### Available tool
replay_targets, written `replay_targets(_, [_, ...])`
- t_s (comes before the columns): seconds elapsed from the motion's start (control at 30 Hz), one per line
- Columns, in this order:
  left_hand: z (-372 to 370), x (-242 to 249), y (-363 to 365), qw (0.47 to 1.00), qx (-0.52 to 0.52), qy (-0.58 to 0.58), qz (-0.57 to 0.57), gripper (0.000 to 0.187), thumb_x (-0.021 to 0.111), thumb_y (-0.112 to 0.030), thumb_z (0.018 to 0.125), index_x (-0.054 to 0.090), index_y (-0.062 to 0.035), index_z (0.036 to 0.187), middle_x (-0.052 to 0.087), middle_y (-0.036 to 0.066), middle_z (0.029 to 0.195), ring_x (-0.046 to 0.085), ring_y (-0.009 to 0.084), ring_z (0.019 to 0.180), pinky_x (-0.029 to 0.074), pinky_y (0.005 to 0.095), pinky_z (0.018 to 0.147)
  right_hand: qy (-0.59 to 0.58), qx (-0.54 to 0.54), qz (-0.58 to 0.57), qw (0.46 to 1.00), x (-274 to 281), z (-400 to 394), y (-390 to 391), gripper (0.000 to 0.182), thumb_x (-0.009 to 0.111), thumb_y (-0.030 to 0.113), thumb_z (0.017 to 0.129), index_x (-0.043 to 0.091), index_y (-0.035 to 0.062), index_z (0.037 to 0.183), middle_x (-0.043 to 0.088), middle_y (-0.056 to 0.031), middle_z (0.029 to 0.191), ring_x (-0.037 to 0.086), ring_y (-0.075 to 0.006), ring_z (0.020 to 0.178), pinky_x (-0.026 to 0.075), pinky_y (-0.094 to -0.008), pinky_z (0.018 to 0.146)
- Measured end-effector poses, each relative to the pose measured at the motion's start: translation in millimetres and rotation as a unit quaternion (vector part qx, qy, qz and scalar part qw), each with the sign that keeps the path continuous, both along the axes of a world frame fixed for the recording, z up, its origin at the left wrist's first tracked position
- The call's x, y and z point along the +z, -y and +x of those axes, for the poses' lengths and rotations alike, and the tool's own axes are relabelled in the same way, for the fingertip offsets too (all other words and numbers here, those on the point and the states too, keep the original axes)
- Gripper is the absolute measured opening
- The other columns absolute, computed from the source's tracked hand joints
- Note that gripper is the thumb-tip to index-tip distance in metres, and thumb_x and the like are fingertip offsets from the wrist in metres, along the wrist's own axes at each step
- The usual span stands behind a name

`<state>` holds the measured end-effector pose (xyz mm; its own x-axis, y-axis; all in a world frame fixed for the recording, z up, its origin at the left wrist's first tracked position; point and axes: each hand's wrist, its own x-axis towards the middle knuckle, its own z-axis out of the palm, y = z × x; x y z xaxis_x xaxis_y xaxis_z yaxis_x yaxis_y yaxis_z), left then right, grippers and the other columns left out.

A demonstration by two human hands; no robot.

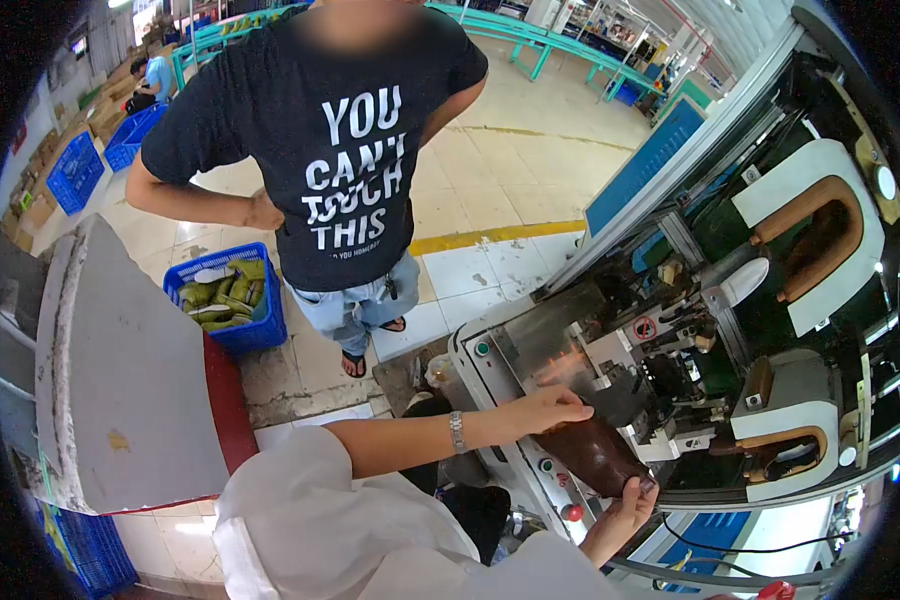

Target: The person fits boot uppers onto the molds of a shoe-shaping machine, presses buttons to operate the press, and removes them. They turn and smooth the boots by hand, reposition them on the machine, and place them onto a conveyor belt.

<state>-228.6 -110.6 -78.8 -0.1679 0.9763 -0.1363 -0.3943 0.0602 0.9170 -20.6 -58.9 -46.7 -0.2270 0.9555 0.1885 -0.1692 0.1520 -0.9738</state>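
Both hands on brown shoe; "YOU CAN'T TOUCH THIS" shirt

Both hands, L & R, grip brown shoe at machine.

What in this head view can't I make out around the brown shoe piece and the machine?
Head view only:
- Brown shoe piece: its top end is covered by the left hand, its lower tip by the right hand.
- Machine clamp area: too small and cluttered to read.
- Blue crate: contents too small to identify.
- Bystander's face: blurred.
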Motion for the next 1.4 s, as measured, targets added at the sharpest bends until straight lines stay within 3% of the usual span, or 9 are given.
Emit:
replay_targets(0.17, [14, 18, 9, 0.999, 0.033, -0.001, 0.032, 0.049, 0.062, -0.035, 0.083, 0.040, -0.0078, 0.117, 0.048, -0.002, 0.078, 0.045, 0.0058, 0.070, 0.038, 0.0217, 0.060, 0.003, -0.016, 0.008, 1.000, 5, -1, 9, 0.023, 0.061, 0.018, 0.084, 0.050, 0.0028, 0.097, 0.053, -0.0029, 0.088, 0.048, -0.0125, 0.082, 0.037, -0.0263, 0.079])
replay_targets(0.33, [24, -23, -12, 0.990, 0.087, -0.043, 0.100, 0.048, 0.063, -0.031, 0.083, 0.040, -0.0107, 0.120, 0.049, -0.002, 0.079, 0.045, 0.0056, 0.072, 0.036, 0.0227, 0.065, 0.005, 0.001, 0.007, 1.000, 2, 4, 14, 0.021, 0.057, 0.012, 0.085, 0.049, 0.0015, 0.100, 0.053, -0.0033, 0.086, 0.048, -0.0119, 0.077, 0.039, -0.0262, 0.074])
replay_targets(0.47, [13, 1, -4, 0.998, -0.028, -0.029, 0.044, 0.049, 0.063, -0.025, 0.083, 0.039, -0.0105, 0.123, 0.052, 0.000, 0.088, 0.048, 0.0066, 0.083, 0.038, 0.0217, 0.072, 0.023, -0.013, 0.031, 0.999, 3, 12, 16, 0.021, 0.057, 0.011, 0.084, 0.049, 0.0013, 0.101, 0.053, -0.0040, 0.087, 0.048, -0.0125, 0.077, 0.040, -0.0266, 0.074])
replay_targets(0.67, [18, 9, -1, 0.993, -0.045, 0.064, 0.084, 0.037, 0.060, -0.018, 0.083, 0.048, -0.0086, 0.117, 0.054, 0.003, 0.095, 0.049, 0.0072, 0.087, 0.038, 0.0201, 0.075, 0.025, -0.015, 0.031, 0.999, 7, 16, 23, 0.019, 0.058, 0.009, 0.083, 0.051, 0.0016, 0.099, 0.052, -0.0026, 0.083, 0.048, -0.0116, 0.076, 0.039, -0.0250, 0.072])
replay_targets(0.87, [17, 2, -5, 0.992, 0.038, -0.060, 0.100, 0.023, 0.055, -0.010, 0.083, 0.052, -0.0073, 0.106, 0.052, -0.002, 0.097, 0.047, 0.0062, 0.087, 0.037, 0.0202, 0.076, 0.142, 0.022, 0.067, 0.987, 11, 29, 33, 0.020, 0.056, 0.012, 0.086, 0.054, -0.0005, 0.101, 0.053, -0.0006, 0.065, 0.050, -0.0107, 0.059, 0.040, -0.0223, 0.059])
replay_targets(1.0, [9, 7, 2, 0.977, 0.111, -0.109, 0.144, 0.014, 0.054, -0.014, 0.087, 0.050, -0.0066, 0.098, 0.048, -0.002, 0.082, 0.043, 0.0040, 0.075, 0.036, 0.0192, 0.066, 0.128, -0.029, 0.108, 0.985, 25, 64, 32, 0.019, 0.051, 0.013, 0.089, 0.055, -0.0019, 0.100, 0.064, -0.0134, 0.080, 0.060, -0.0152, 0.071, 0.046, -0.0252, 0.068])
replay_targets(1.13, [1, 26, 23, 0.953, 0.152, -0.221, 0.141, 0.018, 0.055, -0.017, 0.089, 0.049, -0.0038, 0.099, 0.048, -0.002, 0.076, 0.044, 0.0039, 0.070, 0.036, 0.0190, 0.062, 0.086, -0.165, 0.161, 0.969, 41, 101, 35, 0.019, 0.052, 0.015, 0.089, 0.055, 0.0002, 0.101, 0.062, -0.0107, 0.077, 0.057, -0.0140, 0.071, 0.043, -0.0259, 0.070])
replay_targets(1.23, [-1, 17, 24, 0.950, 0.182, -0.194, 0.165, 0.017, 0.055, -0.016, 0.089, 0.049, -0.0033, 0.098, 0.049, -0.003, 0.075, 0.043, 0.0035, 0.068, 0.035, 0.0182, 0.060, 0.047, -0.258, 0.171, 0.950, 52, 116, 41, 0.017, 0.051, 0.014, 0.090, 0.055, 0.0019, 0.102, 0.060, -0.0098, 0.080, 0.054, -0.0132, 0.073, 0.042, -0.0262, 0.071])
replay_targets(1.4, [-11, 12, 29, 0.965, 0.178, -0.085, 0.172, 0.013, 0.057, -0.015, 0.087, 0.053, -0.0049, 0.095, 0.051, -0.004, 0.077, 0.046, 0.0037, 0.071, 0.036, 0.0169, 0.063, 0.065, -0.270, 0.201, 0.939, 57, 136, 48, 0.018, 0.050, 0.015, 0.091, 0.054, 0.0008, 0.102, 0.060, -0.0092, 0.083, 0.055, -0.0138, 0.077, 0.043, -0.0269, 0.077])
